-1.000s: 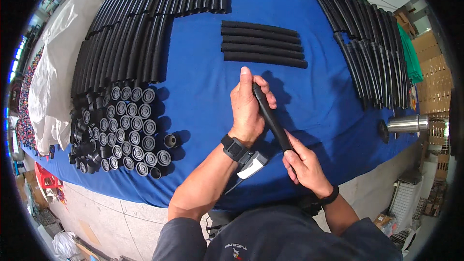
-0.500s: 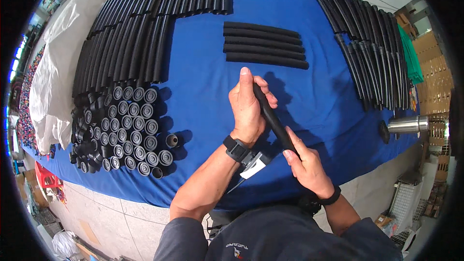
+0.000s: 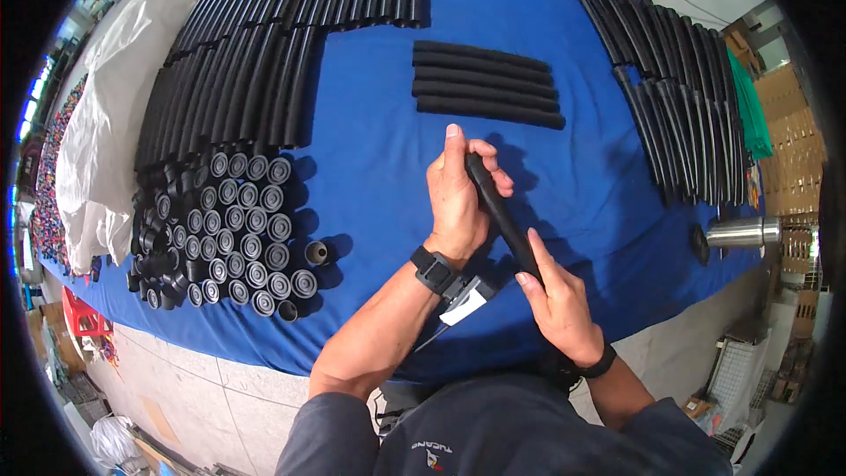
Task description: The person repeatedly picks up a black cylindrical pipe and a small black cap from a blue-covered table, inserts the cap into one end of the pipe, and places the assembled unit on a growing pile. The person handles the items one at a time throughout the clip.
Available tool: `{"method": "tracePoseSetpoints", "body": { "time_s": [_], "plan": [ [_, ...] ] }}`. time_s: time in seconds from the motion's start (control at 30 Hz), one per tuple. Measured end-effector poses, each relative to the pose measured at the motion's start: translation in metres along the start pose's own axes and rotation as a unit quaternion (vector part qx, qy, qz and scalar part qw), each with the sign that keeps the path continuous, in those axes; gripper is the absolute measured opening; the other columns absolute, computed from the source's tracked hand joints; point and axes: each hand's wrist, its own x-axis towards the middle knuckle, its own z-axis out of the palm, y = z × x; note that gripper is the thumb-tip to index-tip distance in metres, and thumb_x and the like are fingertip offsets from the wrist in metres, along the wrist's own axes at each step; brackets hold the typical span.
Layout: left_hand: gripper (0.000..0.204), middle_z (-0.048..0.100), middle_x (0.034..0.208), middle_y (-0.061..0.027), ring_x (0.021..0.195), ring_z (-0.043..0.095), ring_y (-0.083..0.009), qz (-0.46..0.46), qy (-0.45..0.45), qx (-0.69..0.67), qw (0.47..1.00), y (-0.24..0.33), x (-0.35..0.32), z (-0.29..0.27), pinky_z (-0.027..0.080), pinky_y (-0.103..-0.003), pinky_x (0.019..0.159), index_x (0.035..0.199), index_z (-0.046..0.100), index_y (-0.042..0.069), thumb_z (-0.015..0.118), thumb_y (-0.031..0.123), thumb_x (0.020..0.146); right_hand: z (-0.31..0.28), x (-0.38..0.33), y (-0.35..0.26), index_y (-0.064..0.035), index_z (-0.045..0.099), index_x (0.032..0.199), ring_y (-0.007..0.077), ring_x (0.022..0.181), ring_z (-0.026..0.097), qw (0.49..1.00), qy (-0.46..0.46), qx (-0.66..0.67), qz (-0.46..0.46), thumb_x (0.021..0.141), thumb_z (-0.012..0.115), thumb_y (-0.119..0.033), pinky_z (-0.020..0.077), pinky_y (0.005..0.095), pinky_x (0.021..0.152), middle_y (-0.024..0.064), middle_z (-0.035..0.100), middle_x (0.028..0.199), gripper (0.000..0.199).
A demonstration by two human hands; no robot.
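My left hand (image 3: 458, 198) is closed around the upper end of a black tube (image 3: 506, 222), with its thumb pointing up along it. Lower down, my right hand (image 3: 564, 310) holds the same tube between thumb and fingers, the index finger fairly straight. The tube slants from upper left to lower right above the blue cloth; its lower end is hidden behind my right hand. Just beyond my hands lie several matte black tubes (image 3: 486, 85), side by side in a short stack of rows.
On the left, many glossy black tubes (image 3: 238, 88) lie in rows above round black caps (image 3: 254, 220). Longer black tubes (image 3: 683, 97) with wider collars lie at right, near a metal cylinder (image 3: 743, 232). A white plastic sheet (image 3: 104, 141) covers the left edge of the blue cloth (image 3: 361, 115).
Both hands keep their hold on the tube, almost in place. My right index finger looks slightly straighter, and the whole view has shifted a little.
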Motion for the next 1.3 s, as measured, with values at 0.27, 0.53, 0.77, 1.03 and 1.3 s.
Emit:
{"method": "tracePoseSetpoints", "body": {
  "time_s": [0.27, 0.53, 0.77, 1.03, 1.3],
  "plan": [
    [0.079, 0.057, 0.073, -0.0061, 0.072, 0.060, -0.0243, -0.107, -0.046, -0.140, 0.983, 0.012, 0.018, -0.015, 0.053, -0.040, 0.069, 0.097, 0.067, 0.007, 0.034, 0.079, 0.097, -0.032, -0.008, 0.010, -0.0070, 0.046, 0.153, 0.0211, 0.073, 0.062, 0.999, -0.042, -0.011, 0.008, 0.088, 0.076, -0.004, 0.0516, 0.0336, 0.057, 0.0108, 0.058, 0.096, 0.071],
    [0.065, 0.044, 0.061, -0.0009, 0.055, 0.046, -0.0165, -0.105, -0.032, -0.097, 0.989, 0.006, 0.008, -0.008, 0.041, -0.032, 0.052, 0.083, 0.063, 0.011, 0.042, 0.069, 0.102, -0.032, -0.011, -0.022, -0.0072, 0.028, 0.162, 0.0161, 0.075, 0.062, 0.936, -0.165, 0.232, 0.205, 0.098, 0.067, -0.007, 0.0523, 0.0285, 0.064, 0.0128, 0.063, 0.098, 0.075],
    [0.061, 0.042, 0.060, -0.0005, 0.050, 0.042, -0.0139, -0.058, 0.020, -0.108, 0.992, 0.003, 0.005, -0.003, 0.037, -0.030, 0.047, 0.081, 0.057, 0.009, 0.043, 0.063, 0.104, -0.020, -0.011, -0.018, -0.0024, 0.025, 0.161, 0.0397, 0.089, 0.070, 0.980, -0.128, 0.121, 0.093, 0.097, 0.065, -0.006, 0.0535, 0.0369, 0.080, 0.0307, 0.066, 0.102, 0.075],
    [0.060, 0.044, 0.060, -0.0014, 0.051, 0.045, -0.0155, -0.072, 0.035, -0.117, 0.990, 0.005, 0.005, -0.009, 0.038, -0.031, 0.047, 0.083, 0.056, 0.009, 0.042, 0.064, 0.105, -0.010, -0.011, -0.010, -0.0012, 0.026, 0.160, 0.0479, 0.097, 0.068, 0.994, -0.080, 0.072, -0.008, 0.096, 0.065, -0.004, 0.0549, 0.0425, 0.082, 0.0324, 0.066, 0.107, 0.074],
    [0.056, 0.041, 0.059, 0.0010, 0.050, 0.036, -0.0142, -0.079, 0.028, -0.119, 0.989, 0.004, 0.004, -0.003, 0.031, -0.030, 0.048, 0.078, 0.057, 0.012, 0.047, 0.060, 0.104, -0.012, -0.013, -0.011, 0.0015, 0.028, 0.158, 0.0474, 0.113, 0.064, 0.995, -0.087, 0.048, -0.009, 0.097, 0.064, -0.007, 0.0539, 0.0442, 0.091, 0.0344, 0.062, 0.123, 0.072]
  ]
}}
